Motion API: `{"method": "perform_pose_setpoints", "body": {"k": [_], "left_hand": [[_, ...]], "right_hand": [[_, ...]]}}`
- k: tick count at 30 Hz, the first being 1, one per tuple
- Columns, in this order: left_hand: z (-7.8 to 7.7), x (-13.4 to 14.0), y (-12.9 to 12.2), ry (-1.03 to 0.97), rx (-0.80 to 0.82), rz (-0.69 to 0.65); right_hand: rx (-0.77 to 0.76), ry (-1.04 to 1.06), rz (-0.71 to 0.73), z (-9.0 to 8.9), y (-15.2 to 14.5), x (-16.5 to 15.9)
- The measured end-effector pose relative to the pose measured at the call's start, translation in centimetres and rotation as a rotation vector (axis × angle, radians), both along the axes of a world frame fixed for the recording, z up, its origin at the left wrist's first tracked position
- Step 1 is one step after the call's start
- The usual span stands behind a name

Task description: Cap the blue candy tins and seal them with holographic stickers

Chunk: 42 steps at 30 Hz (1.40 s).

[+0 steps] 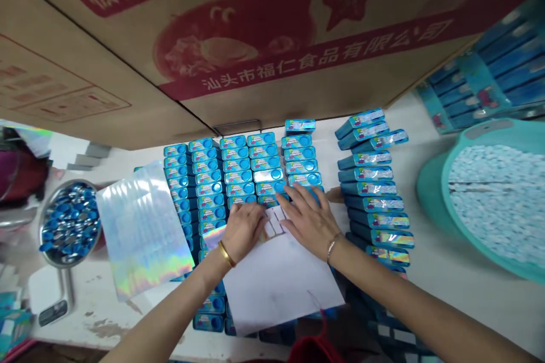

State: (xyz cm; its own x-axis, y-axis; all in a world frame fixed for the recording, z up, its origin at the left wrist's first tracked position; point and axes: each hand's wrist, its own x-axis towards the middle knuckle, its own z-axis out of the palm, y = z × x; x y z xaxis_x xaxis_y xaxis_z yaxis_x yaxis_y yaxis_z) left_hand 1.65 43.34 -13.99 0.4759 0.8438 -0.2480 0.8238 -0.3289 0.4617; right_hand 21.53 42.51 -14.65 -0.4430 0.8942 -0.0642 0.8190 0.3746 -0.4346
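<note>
My left hand (244, 228) has its fingers curled together at the upper edge of a white-backed sticker sheet (283, 289); the fingertips are partly hidden. With fingers spread, my right hand (310, 218) lies across the sheet's top edge and the small blue boxes (267, 176) beyond it. Rectangular cut-out outlines show on the sheet between my hands. Beneath it stand rows of the blue boxes, packed close in columns. A shiny holographic sheet (145, 232) rests on the left columns. To the right, a column of boxes (370, 189) carries shiny strips on top.
A large cardboard carton (264, 68) walls off the back. On the right stands a turquoise tub (438, 181) full of small pale pieces. At left are a metal bowl (70, 224) of blue and silver pieces and a white scale-like device (46, 295).
</note>
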Motion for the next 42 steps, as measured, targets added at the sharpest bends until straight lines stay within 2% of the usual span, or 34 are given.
{"method": "perform_pose_setpoints", "body": {"k": [2,5,10,16,20,22,23,27,29,32,37,39,42], "left_hand": [[-0.2,0.3,1.2,-0.136,-0.057,0.043],[-0.3,0.4,3.5,-0.247,-0.086,0.104],[-0.5,0.6,5.7,-0.041,0.101,-0.013],[-1.0,1.3,5.1,0.005,0.15,-0.115],[-0.9,1.1,3.6,-0.113,0.141,-0.076],[-0.1,0.9,3.0,-0.291,0.082,0.013],[0.3,0.9,2.9,-0.414,0.036,0.109],[2.0,1.3,4.4,-0.905,-0.2,0.706],[2.2,2.1,5.9,-1.034,-0.282,0.883],[1.6,4.0,8.2,-1.096,-0.329,0.911],[0.1,8.0,10.4,-1.081,-0.355,0.855],[-0.4,9.1,11.2,-1.045,-0.38,0.856],[-1.2,10.0,12.5,-0.958,-0.362,0.829]], "right_hand": [[-0.002,0.003,-0.015,0.5,1.1,-0.7],[-0.11,0.011,-0.062,0.3,3.0,-1.0],[-0.191,0.154,-0.213,-1.9,4.7,0.2],[-0.199,0.223,-0.258,-3.0,5.1,0.8],[-0.172,0.162,-0.256,-3.0,5.1,0.9],[-0.124,0.09,-0.237,-3.0,5.0,0.9],[-0.095,0.054,-0.222,-3.0,4.9,0.8],[0.015,0.047,-0.184,-2.8,4.1,0.6],[0.065,0.187,-0.222,-2.4,3.8,0.4],[0.071,0.495,-0.376,-1.6,4.3,0.3],[-0.124,0.921,-0.725,-1.0,7.3,1.3],[-0.15,0.991,-0.777,-1.2,8.7,2.3],[-0.115,0.962,-0.768,-2.1,10.2,4.0]]}}
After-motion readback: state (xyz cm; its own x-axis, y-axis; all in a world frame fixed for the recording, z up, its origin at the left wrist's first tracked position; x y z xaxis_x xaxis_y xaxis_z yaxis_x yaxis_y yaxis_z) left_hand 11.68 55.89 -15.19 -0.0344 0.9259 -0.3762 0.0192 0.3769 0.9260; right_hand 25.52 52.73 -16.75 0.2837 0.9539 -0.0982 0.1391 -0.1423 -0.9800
